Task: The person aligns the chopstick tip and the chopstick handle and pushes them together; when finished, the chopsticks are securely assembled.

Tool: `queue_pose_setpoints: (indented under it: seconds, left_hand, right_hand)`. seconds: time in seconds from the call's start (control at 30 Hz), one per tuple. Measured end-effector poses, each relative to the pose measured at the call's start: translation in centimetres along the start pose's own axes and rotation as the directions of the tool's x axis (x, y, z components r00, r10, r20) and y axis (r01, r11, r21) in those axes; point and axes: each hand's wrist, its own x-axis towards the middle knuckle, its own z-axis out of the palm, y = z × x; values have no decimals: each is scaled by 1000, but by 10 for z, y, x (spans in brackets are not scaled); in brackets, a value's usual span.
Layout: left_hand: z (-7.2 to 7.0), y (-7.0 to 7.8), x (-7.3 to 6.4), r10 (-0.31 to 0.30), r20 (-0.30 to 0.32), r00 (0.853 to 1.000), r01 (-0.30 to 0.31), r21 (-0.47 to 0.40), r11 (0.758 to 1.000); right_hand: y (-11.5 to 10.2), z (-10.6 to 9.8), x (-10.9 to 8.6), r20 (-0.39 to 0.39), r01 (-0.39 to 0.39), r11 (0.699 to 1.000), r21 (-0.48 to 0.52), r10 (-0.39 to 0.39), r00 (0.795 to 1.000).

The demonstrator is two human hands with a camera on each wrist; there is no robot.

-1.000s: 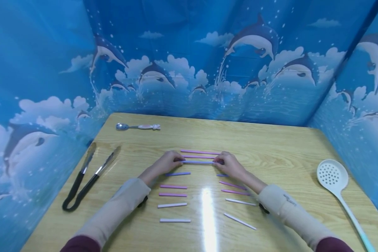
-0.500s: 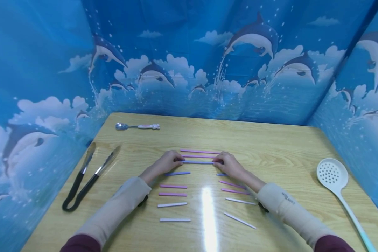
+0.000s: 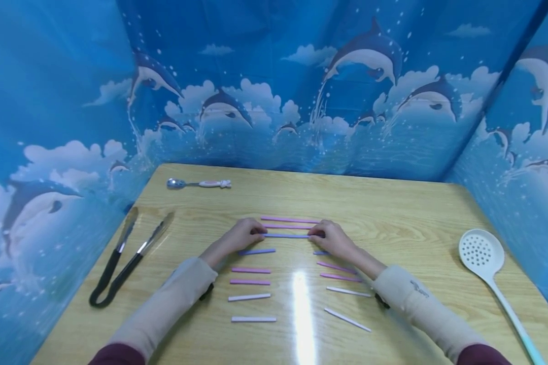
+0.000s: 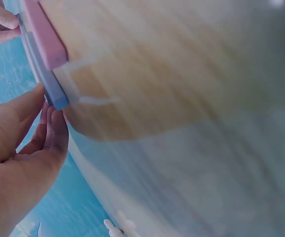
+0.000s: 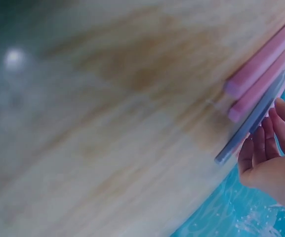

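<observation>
A thin periwinkle-blue stick (image 3: 286, 235) lies crosswise at mid-table between two hands. My left hand (image 3: 245, 234) pinches its left end, and my right hand (image 3: 332, 238) pinches its right end. Just behind it run two pink sticks, the farther one (image 3: 289, 220) lying parallel to the nearer one (image 3: 288, 227). Below my left wrist sits a shorter blue stick (image 3: 257, 251); another blue stick (image 3: 321, 253) is partly covered by my right hand. In the right wrist view, a blue stick (image 5: 251, 118) passes close by my fingertips.
Nearer the person are two columns of short sticks, pink (image 3: 251, 270) and white (image 3: 253, 319) on the left, pink (image 3: 340, 277) and white (image 3: 347, 320) on the right. Black-handled tongs (image 3: 118, 263) lie left, a spoon (image 3: 200, 184) back left, a white skimmer (image 3: 482, 256) right.
</observation>
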Motion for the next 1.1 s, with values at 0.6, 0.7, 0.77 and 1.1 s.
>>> queue_pose_setpoints:
  seconds: [0.6, 0.7, 0.77, 1.1]
  left_hand:
    - [-6, -1, -24, 8, -30, 1000, -11, -94, 995]
    - [-7, -3, -28, -10, 2, 1000, 10, -107, 994]
    - [-7, -4, -31, -22, 21, 1000, 24, -124, 992]
    - [-6, -10, -34, -15, 70, 997, 26, -163, 986]
  right_hand:
    - [1, -25, -26, 25, -96, 991, 94, 94, 995]
    - [5, -28, -32, 59, -120, 987, 111, 114, 992]
    - [8, -29, -36, 79, -133, 984, 120, 124, 989]
    - [16, -29, -47, 105, -134, 984, 118, 122, 987]
